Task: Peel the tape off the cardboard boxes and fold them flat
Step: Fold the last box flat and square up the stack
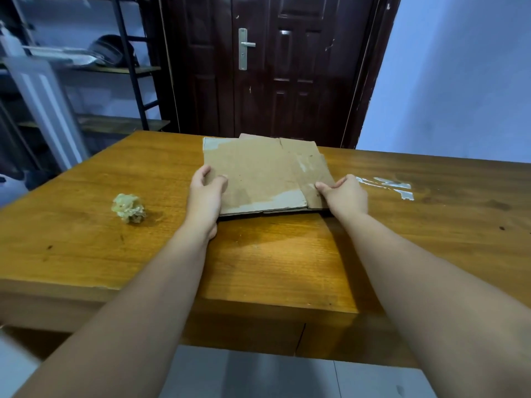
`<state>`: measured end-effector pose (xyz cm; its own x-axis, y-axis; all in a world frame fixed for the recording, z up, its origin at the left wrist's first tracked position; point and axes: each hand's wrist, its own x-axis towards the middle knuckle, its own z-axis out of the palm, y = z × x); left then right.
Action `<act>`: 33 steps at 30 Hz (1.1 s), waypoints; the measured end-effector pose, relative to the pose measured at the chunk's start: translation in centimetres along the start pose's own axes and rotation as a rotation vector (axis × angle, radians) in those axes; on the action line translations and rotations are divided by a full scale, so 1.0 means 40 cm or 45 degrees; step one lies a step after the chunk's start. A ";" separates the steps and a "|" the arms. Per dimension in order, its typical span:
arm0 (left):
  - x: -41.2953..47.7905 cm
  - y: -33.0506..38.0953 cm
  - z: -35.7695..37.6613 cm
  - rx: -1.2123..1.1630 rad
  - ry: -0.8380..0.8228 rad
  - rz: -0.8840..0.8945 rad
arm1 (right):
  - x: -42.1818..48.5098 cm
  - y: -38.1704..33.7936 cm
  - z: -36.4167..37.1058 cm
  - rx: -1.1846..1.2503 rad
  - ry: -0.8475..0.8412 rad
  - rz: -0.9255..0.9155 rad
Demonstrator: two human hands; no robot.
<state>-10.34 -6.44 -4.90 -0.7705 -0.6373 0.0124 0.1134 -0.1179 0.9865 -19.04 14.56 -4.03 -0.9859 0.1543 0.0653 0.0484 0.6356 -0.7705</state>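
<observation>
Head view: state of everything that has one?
cardboard box: folded flat, on the table
left hand: grips the box's left edge
right hand: grips the box's near right corner
tape ball: crumpled, loose on the table
tape strips: stuck flat on the table
door: shut

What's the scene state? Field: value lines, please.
surface: wooden table
cardboard: folded flat on the table, pale tape marks along its edges
left hand: grips the cardboard's left edge
right hand: grips its near right corner
tape ball: crumpled, left of the cardboard, apart from it
tape scraps: on the table, right of the right hand
</observation>
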 end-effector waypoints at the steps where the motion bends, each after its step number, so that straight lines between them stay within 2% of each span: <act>1: -0.002 0.006 0.000 -0.095 -0.024 -0.086 | 0.010 0.000 -0.001 0.006 -0.033 0.007; 4: -0.003 0.014 -0.004 -0.356 -0.148 -0.322 | 0.029 -0.011 -0.021 0.129 -0.174 0.031; 8: -0.008 0.022 -0.017 -0.620 -0.402 -0.473 | 0.045 -0.010 -0.042 0.392 -0.404 0.184; 13: -0.021 0.028 -0.024 -0.615 -0.522 -0.531 | 0.028 -0.014 -0.032 0.331 -0.280 0.179; 17: -0.022 0.025 -0.019 -0.498 -0.475 -0.573 | 0.037 -0.002 -0.035 0.228 -0.142 0.259; 24: -0.008 0.016 -0.022 -0.455 -0.570 -0.519 | 0.054 0.020 -0.074 0.215 -0.268 0.316; 30: -0.033 0.035 -0.023 -0.445 -0.682 -0.342 | 0.028 0.013 -0.135 0.569 -0.563 0.348; 33: -0.042 0.036 -0.019 -0.370 -0.722 -0.229 | 0.020 0.019 -0.167 0.755 -0.601 0.302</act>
<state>-8.41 -6.13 -3.63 -0.9951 -0.0983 0.0141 0.0558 -0.4363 0.8980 -18.71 20.21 -0.35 -0.9300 -0.1865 -0.3166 0.3033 0.0967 -0.9480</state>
